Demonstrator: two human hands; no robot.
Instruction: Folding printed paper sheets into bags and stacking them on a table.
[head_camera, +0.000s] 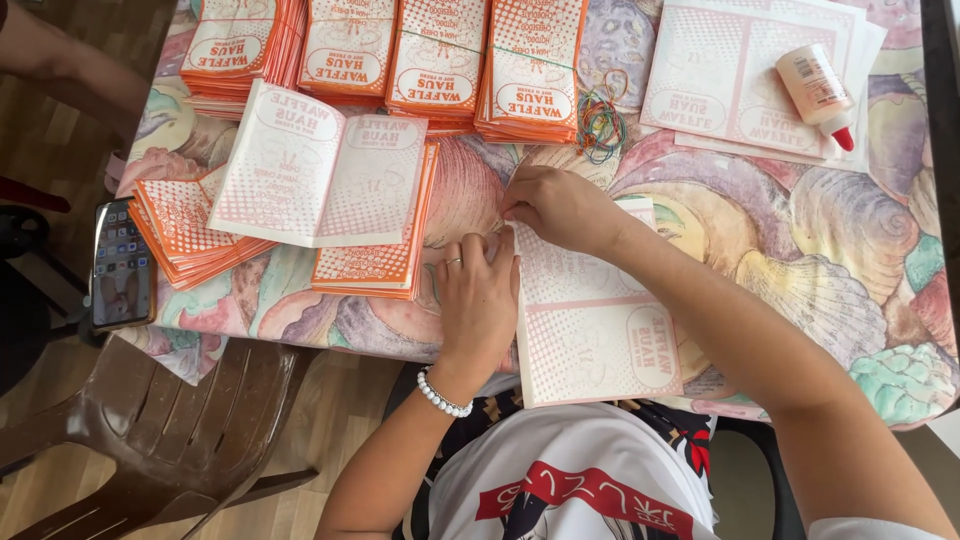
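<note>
Pink-printed paper sheet (590, 320) at the near table edge (300, 335), overhanging slightly, bare patterned cloth open to its right. Left hand (478, 295) flat, fingers together, pressing its left fold. Right hand (560, 208) pinching the top corner.

bright, even daylight fills the view, with soft shadows under the hands and along the table's (880, 250) near edge. no harsh glare. the focus is sharp throughout, with slight wide-angle bending near the corners.
</note>
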